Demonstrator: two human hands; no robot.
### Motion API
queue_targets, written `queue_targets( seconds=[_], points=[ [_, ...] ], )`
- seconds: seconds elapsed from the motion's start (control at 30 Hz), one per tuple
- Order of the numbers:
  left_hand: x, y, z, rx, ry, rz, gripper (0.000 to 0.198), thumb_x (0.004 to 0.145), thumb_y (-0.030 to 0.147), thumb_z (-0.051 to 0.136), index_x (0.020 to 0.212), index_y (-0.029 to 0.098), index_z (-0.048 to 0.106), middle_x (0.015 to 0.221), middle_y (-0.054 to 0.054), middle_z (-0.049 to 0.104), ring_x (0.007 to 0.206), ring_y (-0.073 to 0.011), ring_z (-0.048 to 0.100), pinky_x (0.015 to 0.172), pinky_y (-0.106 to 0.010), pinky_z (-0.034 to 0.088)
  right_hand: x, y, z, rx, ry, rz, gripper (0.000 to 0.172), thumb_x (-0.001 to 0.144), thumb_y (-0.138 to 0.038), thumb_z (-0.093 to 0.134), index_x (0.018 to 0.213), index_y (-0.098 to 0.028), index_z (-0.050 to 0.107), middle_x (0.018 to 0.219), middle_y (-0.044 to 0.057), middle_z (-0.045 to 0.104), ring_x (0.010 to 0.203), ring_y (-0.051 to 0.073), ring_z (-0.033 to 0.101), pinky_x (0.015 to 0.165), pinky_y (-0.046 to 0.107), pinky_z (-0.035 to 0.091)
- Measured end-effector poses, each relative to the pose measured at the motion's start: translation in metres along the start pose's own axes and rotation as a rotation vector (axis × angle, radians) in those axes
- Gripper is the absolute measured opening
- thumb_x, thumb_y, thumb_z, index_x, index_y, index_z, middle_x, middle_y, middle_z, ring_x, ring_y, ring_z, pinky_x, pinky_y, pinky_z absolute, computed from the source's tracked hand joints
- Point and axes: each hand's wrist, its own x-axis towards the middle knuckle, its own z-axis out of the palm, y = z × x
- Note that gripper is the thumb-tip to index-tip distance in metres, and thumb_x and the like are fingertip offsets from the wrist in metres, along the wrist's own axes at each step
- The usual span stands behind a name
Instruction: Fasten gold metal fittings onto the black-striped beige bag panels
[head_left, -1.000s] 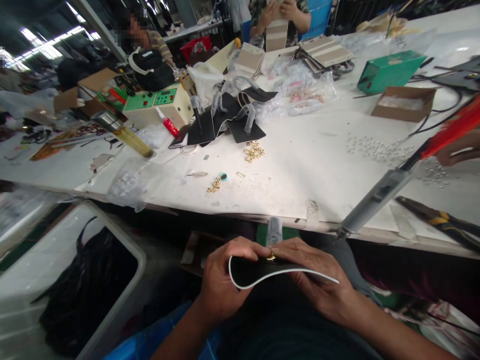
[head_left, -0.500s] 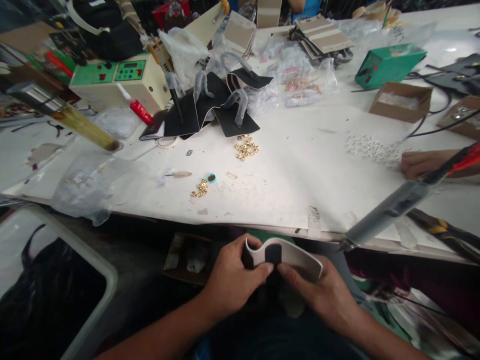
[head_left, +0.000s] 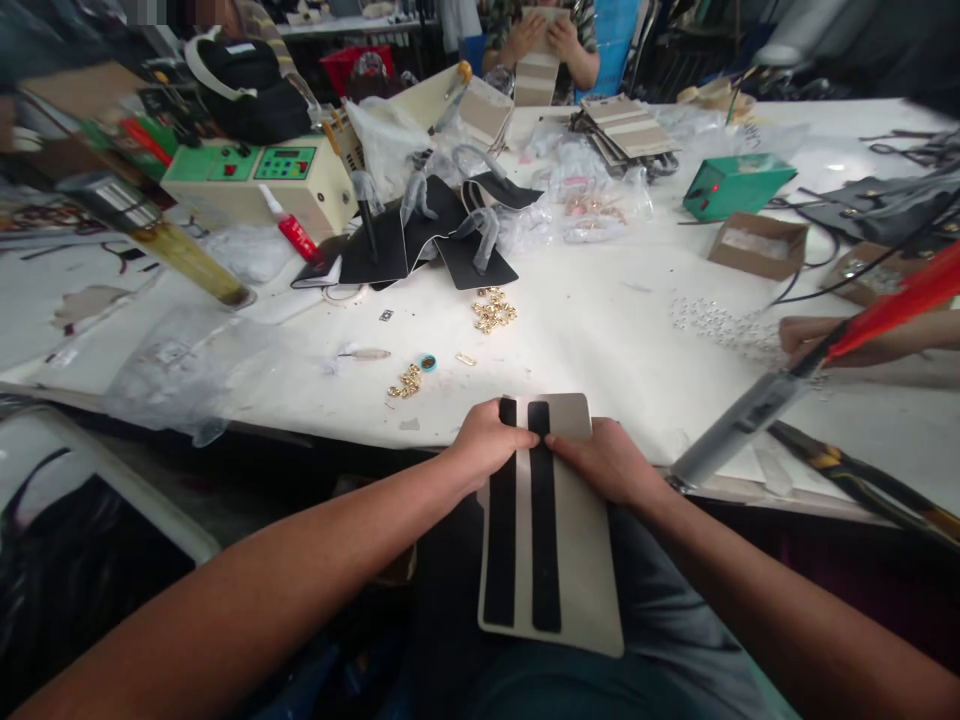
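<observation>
A beige panel with two black strips hangs flat over my lap, its top edge at the table's front edge. My left hand grips the panel's upper left side, thumb on the front near the right-hand black strip. On the upper right side, my right hand is closed on the same panel, its thumb beside that strip. The fingers behind the panel are hidden. Beyond it on the white table lie gold hardware pieces, a smaller gold pile and a small teal-rimmed cap.
Black flaps with wrapped handles stand at the back. A grey tool on a red cord and pliers are at right. Another person's hand is near small studs. Across the table a person holds a panel.
The panel has gone from curled between my hands to flat and lengthwise. Both hands have moved up to the table edge. The view has tilted up, showing a person across the table.
</observation>
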Motion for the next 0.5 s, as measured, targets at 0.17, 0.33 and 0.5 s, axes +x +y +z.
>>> queue_targets(
  seconds=[0.17, 0.33, 0.5],
  points=[
    [0.004, 0.0, 0.004, 0.1, 0.021, 0.011, 0.026, 0.062, 0.011, 0.081, 0.088, 0.016, 0.076, 0.084, -0.005, 0.079, 0.08, -0.0242, 0.075, 0.066, -0.029, 0.055, 0.008, 0.0, 0.004, 0.012, 0.017, 0.032, 0.026, 0.087, -0.04, 0.067, 0.088, -0.016, 0.075, 0.088, 0.01, 0.079, 0.08, 0.026, 0.074, 0.061, 0.028, 0.049],
    [0.001, 0.005, 0.007, 0.173, 0.051, 0.044, 0.029, 0.062, 0.01, 0.08, 0.09, 0.015, 0.075, 0.084, -0.005, 0.079, 0.078, -0.0242, 0.075, 0.065, -0.03, 0.055, 0.012, -0.001, 0.004, 0.005, 0.033, 0.051, 0.025, 0.085, -0.039, 0.067, 0.087, -0.015, 0.075, 0.085, 0.012, 0.078, 0.078, 0.027, 0.074, 0.06, 0.03, 0.05],
    [-0.003, 0.008, 0.009, 0.309, 0.102, 0.128, 0.035, 0.064, 0.014, 0.082, 0.097, 0.016, 0.073, 0.095, -0.008, 0.079, 0.091, -0.0279, 0.074, 0.077, -0.034, 0.056, 0.013, -0.003, 0.004, -0.021, 0.041, 0.06, 0.026, 0.083, -0.038, 0.069, 0.087, -0.013, 0.074, 0.085, 0.014, 0.078, 0.077, 0.027, 0.073, 0.059, 0.03, 0.049]
  ],
)
